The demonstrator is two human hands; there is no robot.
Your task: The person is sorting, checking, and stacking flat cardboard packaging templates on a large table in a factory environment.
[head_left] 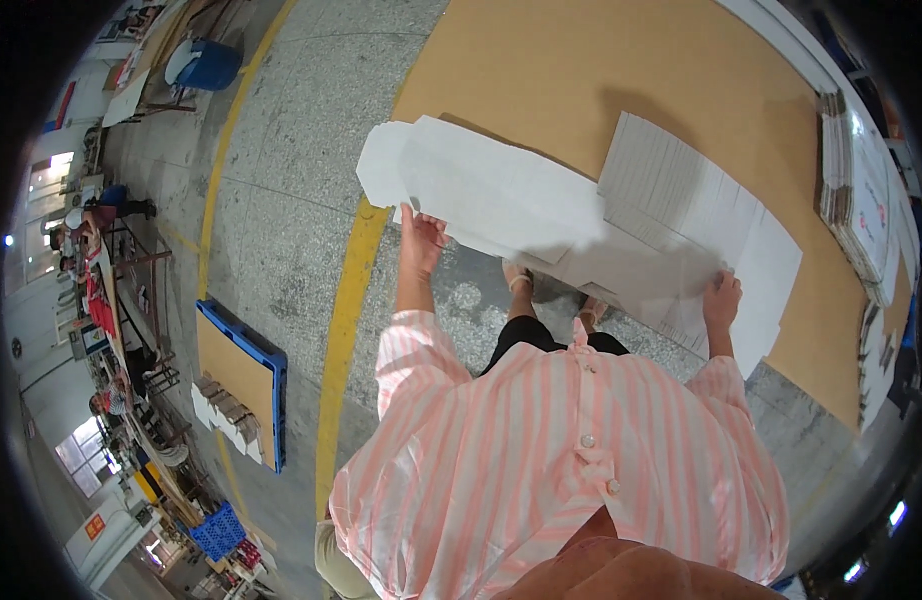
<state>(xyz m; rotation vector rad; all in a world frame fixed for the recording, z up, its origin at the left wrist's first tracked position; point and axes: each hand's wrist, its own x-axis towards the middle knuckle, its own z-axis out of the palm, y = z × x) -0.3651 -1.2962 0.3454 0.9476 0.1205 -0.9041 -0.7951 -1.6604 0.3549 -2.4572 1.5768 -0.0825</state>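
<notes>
In front of me a long white die-cut cardboard sheet (pixel 511 190) lies slanted across the near edge of a brown board surface. At its left end my left hand (pixel 421 243) is closed on the near edge, thumb up and fingers curled at the rim. My right hand (pixel 722 298) grips the near edge toward the right end, its fingertips partly hidden. Beyond and beside the sheet, a fanned row of white cardboard blanks (pixel 671 185) overlaps in many thin layers. A shadow falls over the sheet's middle.
The brown board (pixel 541 70) spreads ahead of me. Stacks of folded cardboard (pixel 861 200) stand along its right side. On the floor to the left sits a blue pallet (pixel 281 400) bearing cardboard, beyond a yellow floor line (pixel 346 320). People at benches are far left.
</notes>
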